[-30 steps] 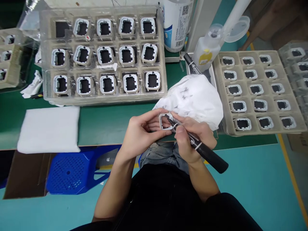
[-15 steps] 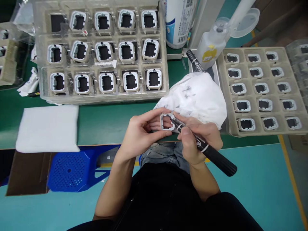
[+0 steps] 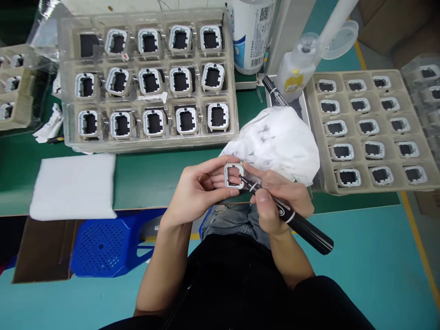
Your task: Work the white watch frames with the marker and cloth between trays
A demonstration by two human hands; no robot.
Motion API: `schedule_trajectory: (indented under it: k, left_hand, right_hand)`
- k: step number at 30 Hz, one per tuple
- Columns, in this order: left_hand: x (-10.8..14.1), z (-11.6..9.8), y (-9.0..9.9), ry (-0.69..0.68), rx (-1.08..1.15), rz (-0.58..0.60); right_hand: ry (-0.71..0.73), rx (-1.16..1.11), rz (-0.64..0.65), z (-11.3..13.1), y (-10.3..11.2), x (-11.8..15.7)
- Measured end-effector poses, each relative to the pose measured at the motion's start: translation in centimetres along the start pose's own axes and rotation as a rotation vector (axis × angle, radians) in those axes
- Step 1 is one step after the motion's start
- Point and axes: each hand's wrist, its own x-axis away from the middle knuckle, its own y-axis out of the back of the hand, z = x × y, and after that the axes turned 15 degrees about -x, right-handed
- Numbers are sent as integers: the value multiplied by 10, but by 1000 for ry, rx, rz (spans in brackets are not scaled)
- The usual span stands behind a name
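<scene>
My left hand holds a small square frame, silvery with rounded corners, between its thumb and fingers. Its middle is an open window through which my fingers show. My right hand grips a black marker pen, tip pointing up and left. The tip meets the inner right edge of the frame, or comes very near it. Just beyond both hands lies a crumpled white cloth with dark ink smudges. Similar frames sit in the compartments of a clear plastic tray at the far left.
On the right, a beige tray holds more frames. A white bottle, a pump bottle and a second marker stand or lie behind the cloth. White foam sheet lies on the left; a blue stool is below the table edge.
The view has shifted slightly. My hands, frame and marker sit a little further left in the picture, and the marker tip has moved down along the frame's inner right edge.
</scene>
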Motion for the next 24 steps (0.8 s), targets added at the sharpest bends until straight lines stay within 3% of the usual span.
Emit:
schedule_trajectory:
  k: [24]
  left_hand:
    - [4, 2, -14, -28, -145, -94]
  right_hand:
    - [-174, 161, 48, 10, -1, -5]
